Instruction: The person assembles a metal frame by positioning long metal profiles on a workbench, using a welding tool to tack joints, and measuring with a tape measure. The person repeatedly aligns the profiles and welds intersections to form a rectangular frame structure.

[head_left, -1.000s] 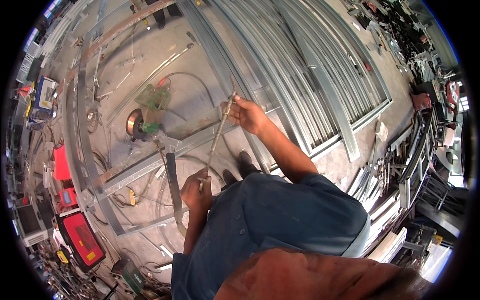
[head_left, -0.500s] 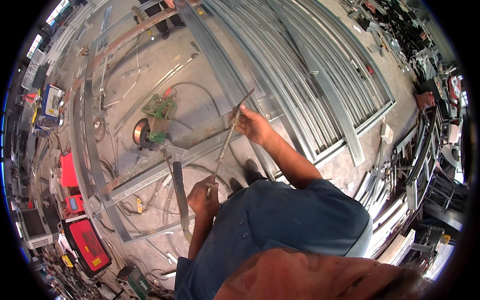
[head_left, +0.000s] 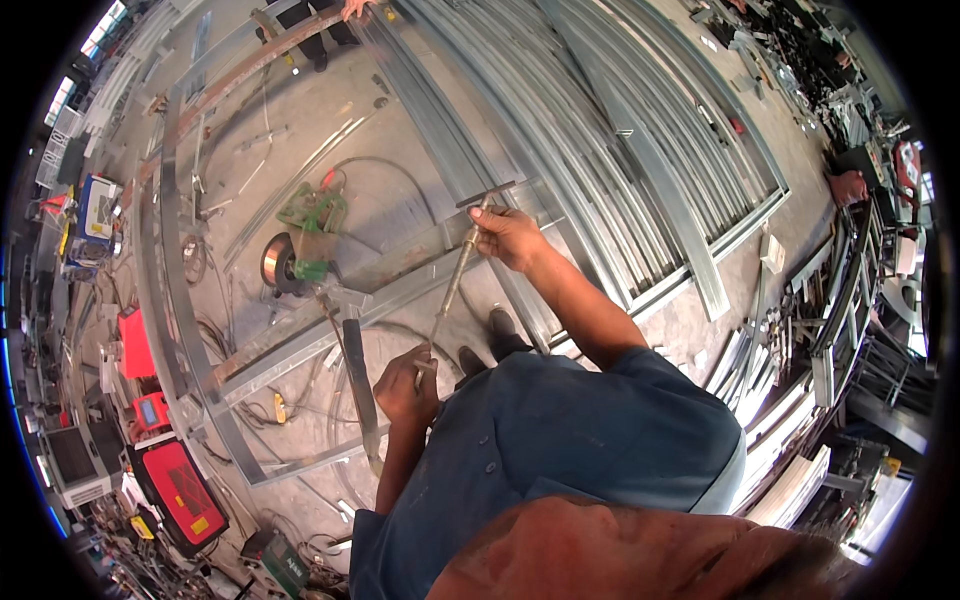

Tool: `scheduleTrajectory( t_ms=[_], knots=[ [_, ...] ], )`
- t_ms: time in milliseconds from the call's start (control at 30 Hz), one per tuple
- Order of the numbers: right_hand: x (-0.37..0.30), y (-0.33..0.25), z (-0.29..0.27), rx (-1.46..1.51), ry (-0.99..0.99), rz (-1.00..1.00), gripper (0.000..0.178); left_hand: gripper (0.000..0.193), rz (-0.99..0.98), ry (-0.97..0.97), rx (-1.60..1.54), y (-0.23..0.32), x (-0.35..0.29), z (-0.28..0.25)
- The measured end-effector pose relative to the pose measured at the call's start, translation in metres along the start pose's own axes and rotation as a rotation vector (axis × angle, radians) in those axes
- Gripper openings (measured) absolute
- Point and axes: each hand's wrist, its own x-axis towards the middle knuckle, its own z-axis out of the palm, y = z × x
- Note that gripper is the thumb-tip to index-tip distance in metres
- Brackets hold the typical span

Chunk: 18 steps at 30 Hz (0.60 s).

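Observation:
My right hand is closed around the upper part of a T-shaped metal tool. Its shaft is brass-coloured and ribbed like a coil, and a dark narrow crossbar sits at its top. The shaft thins toward my left hand, which is closed around its lower end by my body. A short bar pokes out beside those fingers; how it joins the shaft is hidden. Just left of that hand stands a dark sleeved tube, apart from the fingers.
A steel frame spans the floor before me, with cables under it. Inside it stand a green wire feeder and a copper wire spool. Galvanized profiles lie right. Red machines stand left. Another person's hand shows at the top.
The crossbar has turned from steeply slanted to nearly level. My right hand has shifted slightly, its fingers regripping just below the crossbar. My left hand keeps its hold, almost in place.

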Motion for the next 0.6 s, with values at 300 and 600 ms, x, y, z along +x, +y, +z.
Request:
scheduleTrajectory(
  t_ms=[300, 600],
  knots=[
    [-0.007, -0.004, 0.01, 0.265, -0.117, 0.038, 0.034, 0.018, -0.017, -0.012, 0.004, -0.001, 0.004, -0.002],
    [-0.005, -0.008, 0.017, 0.422, -0.145, -0.039, 0.02, 0.016, -0.065, 0.006, -0.041, 0.002, 0.006, 0.0]
  ],
)
